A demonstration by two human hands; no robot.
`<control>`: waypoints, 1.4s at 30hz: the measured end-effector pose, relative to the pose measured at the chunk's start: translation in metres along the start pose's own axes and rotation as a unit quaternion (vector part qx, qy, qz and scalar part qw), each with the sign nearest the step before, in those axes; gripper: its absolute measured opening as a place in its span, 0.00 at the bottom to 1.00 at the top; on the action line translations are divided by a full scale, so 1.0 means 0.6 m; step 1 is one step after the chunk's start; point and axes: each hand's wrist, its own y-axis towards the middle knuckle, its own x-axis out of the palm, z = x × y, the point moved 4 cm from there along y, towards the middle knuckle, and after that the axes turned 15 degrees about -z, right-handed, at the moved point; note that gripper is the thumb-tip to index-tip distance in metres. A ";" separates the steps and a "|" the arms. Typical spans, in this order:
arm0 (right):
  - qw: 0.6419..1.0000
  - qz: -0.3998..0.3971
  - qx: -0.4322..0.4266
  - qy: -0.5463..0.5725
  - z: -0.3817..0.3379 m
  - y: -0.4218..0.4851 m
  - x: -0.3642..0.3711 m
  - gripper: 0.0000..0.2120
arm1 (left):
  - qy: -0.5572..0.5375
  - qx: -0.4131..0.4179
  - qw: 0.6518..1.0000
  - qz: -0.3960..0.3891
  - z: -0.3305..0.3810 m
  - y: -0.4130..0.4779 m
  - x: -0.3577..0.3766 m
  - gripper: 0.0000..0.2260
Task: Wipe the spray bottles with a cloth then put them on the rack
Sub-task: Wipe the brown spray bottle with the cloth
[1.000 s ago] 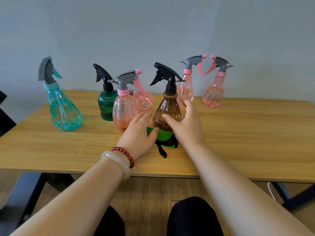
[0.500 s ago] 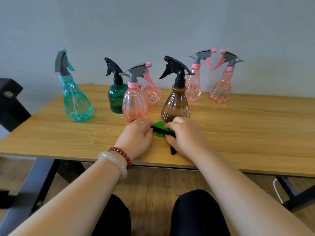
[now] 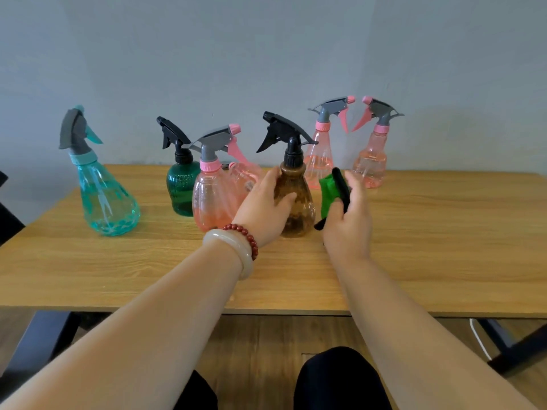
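The brown spray bottle (image 3: 297,202) stood upright on the bench (image 3: 444,232), at the front of the group. Its long axis was vertical and its black trigger head pointed left. The left hand (image 3: 262,210) gripped it from the left side, with the thumb across the front of the belly and the fingers (image 3: 270,180) curled round the shoulder toward the back. The right hand (image 3: 347,229) was just to the bottle's right. It pinched a green cloth (image 3: 328,193) with a black edge, held on end so that its green face was turned to the bottle's right flank. Cloth and bottle were just beside each other; whether they touched could not be told. The bottle thus lay directly left of the cloth, and the wipe, by my judgement, needed only a short sideways move of the right hand while the left steadied the bottle.

The bottle was translucent amber-brown plastic, pear-shaped, with faint ribbing on its wide belly and a narrow neck under a black collar. It would probably be light and apt to tip.

A near pink bottle (image 3: 210,202) stood just left of it, with a dark green bottle (image 3: 180,189) behind that and a teal bottle (image 3: 105,202) farther left. A fallen pink bottle (image 3: 245,176) lay behind the left hand. Two back pink bottles (image 3: 319,164) stood by the wall. No rack was in view.
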 end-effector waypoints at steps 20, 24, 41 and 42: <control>0.986 0.046 -0.093 0.131 -0.068 0.041 -0.048 0.22 | -0.065 0.071 0.978 0.184 0.048 -0.040 -0.069 0.34; 0.983 0.028 -0.142 0.110 -0.102 0.056 -0.042 0.20 | -0.133 0.073 0.983 0.101 0.071 0.003 -0.075 0.21; 0.964 -0.148 -0.209 -0.070 -0.102 0.112 -0.049 0.13 | -0.289 0.124 0.946 0.078 0.051 0.031 -0.049 0.07; 0.957 -0.153 -0.233 -0.084 -0.116 0.112 -0.042 0.13 | -0.293 0.126 0.944 0.081 0.051 0.030 -0.049 0.06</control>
